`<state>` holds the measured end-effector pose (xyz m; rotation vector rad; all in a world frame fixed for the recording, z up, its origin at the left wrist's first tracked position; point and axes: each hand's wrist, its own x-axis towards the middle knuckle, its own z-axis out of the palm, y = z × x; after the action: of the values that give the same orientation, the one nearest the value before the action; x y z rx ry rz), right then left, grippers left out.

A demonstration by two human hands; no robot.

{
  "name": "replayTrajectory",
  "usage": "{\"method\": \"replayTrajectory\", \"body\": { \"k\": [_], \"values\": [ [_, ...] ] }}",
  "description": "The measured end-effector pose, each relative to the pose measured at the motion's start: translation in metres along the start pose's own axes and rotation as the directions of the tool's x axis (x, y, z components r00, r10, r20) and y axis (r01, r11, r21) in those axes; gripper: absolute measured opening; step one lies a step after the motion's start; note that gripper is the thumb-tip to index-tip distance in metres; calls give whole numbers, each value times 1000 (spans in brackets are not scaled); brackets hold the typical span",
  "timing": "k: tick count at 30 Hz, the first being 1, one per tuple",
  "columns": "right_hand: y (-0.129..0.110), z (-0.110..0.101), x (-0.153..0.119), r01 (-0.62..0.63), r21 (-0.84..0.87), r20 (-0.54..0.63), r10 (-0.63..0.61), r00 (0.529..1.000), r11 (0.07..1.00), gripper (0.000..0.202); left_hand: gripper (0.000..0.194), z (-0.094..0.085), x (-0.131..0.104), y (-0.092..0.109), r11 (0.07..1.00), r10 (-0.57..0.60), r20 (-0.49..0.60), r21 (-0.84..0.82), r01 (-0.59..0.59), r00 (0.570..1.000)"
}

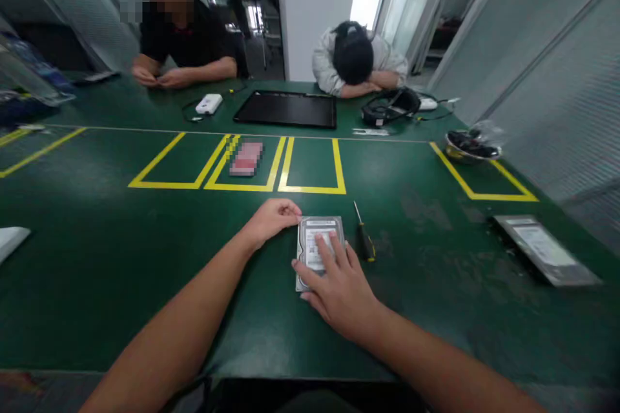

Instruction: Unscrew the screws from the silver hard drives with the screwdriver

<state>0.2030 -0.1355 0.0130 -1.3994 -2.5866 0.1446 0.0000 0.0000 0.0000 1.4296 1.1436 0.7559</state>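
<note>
A silver hard drive with a white label [314, 240] lies flat on the green table [145, 226]. My right hand [339, 284] rests on it with spread fingers, covering its lower right part. At the drive's upper left corner is my left hand [275, 218], its fingers curled together at the edge; whether something small is between the fingertips is hidden. Just right of the drive lies a screwdriver [365, 242] with a black and yellow handle, its tip pointing away from me.
Farther right lies another metal drive [547, 250]. Beyond are yellow tape outlines [312, 190], a pink blurred item [247, 159], a black panel [287, 110], a bowl of dark parts [472, 145] and cables [394, 106]. Two people sit at the far side.
</note>
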Motion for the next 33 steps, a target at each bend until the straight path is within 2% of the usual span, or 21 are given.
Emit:
{"method": "replayTrajectory", "body": {
  "k": [11,33],
  "values": [
    [-5,-6,-3,-15,8,25,14,1000,1000,58,18,6,-3,5,998,-31,-4,-47,30,1000],
    [-2,-6,-8,-16,23,24,15,1000,1000,60,18,6,-6,4,998,40,16,46,-41,999]
  ]
}}
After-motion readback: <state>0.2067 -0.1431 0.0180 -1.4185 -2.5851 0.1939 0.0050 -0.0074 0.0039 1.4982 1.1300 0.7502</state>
